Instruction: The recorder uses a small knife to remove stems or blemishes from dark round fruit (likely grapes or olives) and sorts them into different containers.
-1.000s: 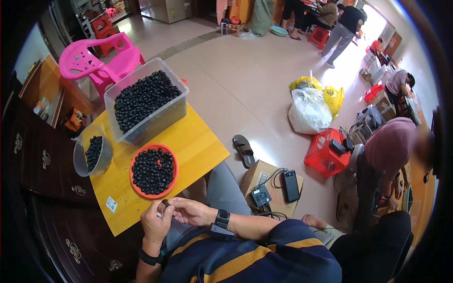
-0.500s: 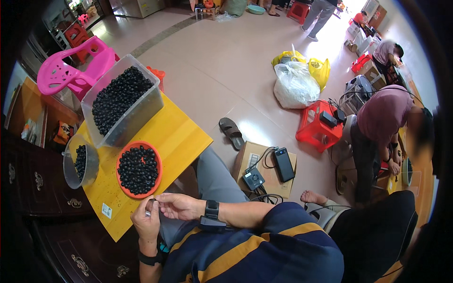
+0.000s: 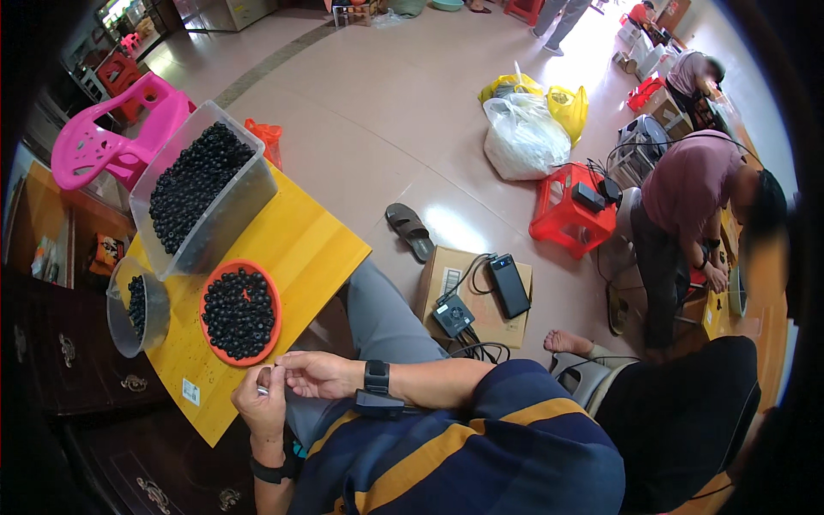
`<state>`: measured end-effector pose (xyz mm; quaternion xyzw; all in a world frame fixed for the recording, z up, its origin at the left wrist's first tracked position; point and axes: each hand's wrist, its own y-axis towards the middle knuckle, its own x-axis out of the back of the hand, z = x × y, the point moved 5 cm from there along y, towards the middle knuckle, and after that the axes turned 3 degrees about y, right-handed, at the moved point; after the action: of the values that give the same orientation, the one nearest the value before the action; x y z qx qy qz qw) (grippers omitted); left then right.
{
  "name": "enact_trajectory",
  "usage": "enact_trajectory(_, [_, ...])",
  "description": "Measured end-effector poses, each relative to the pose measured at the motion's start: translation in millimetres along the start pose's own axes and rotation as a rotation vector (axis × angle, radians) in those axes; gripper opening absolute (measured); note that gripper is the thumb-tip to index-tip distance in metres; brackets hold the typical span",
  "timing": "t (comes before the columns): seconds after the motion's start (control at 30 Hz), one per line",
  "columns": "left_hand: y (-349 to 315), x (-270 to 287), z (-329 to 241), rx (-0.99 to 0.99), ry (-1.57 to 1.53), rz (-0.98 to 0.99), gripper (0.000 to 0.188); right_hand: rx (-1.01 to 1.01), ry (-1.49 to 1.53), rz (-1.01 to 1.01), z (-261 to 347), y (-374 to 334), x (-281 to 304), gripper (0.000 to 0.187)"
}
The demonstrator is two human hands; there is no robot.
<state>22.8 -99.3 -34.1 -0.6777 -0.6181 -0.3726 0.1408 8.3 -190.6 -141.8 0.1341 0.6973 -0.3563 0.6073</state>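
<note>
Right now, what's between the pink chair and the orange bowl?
The big clear tub holding black balls stands between the chair and the bowl; the head view shows it.

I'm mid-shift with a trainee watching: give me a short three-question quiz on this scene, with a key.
1. Which container of small round black pieces is nearest the person's left hand and right hand?
A) the large rectangular translucent plastic tub
B) the round orange plastic bowl
C) the small round translucent plastic tub

2. True or false: the black rectangular device lies on the tan cardboard box.

3. Short answer: on which hand does a silver-coloured ring show?

Key: 1. B; 2. True; 3. The left hand.
</note>
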Motion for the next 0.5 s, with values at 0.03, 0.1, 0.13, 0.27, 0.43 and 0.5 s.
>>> enact_trajectory(0.03, [0.2,-0.2,-0.7,-0.025,0.002,-0.021,0.009,-0.010,-0.019,-0.024,-0.2,0.4,1.1,0.011])
enact_trajectory(0.1, [1.8,-3.0,-2.4,-0.014,0.008,-0.016,0.009,-0.006,-0.021,-0.024,1.4,1.5,3.0,0.011])
enact_trajectory(0.13, [2.3,-4.0,-2.5,-0.002,0.015,-0.017,0.009,-0.004,-0.028,-0.023,2.2,1.9,3.9,0.012])
enact_trajectory(0.27, [3.3,-6.8,-1.4,-0.006,0.010,-0.007,0.009,0.017,-0.020,-0.021,6.1,3.8,5.9,0.012])
enact_trajectory(0.43, [0.6,0.6,22.7,0.088,-0.009,0.008,0.010,0.114,-0.013,-0.045,21.7,-5.1,-7.5,0.015])
enact_trajectory(0.5, [-2.5,15.4,50.9,0.194,-0.030,-0.025,0.009,0.139,-0.044,-0.003,31.2,-12.4,-12.1,0.015])
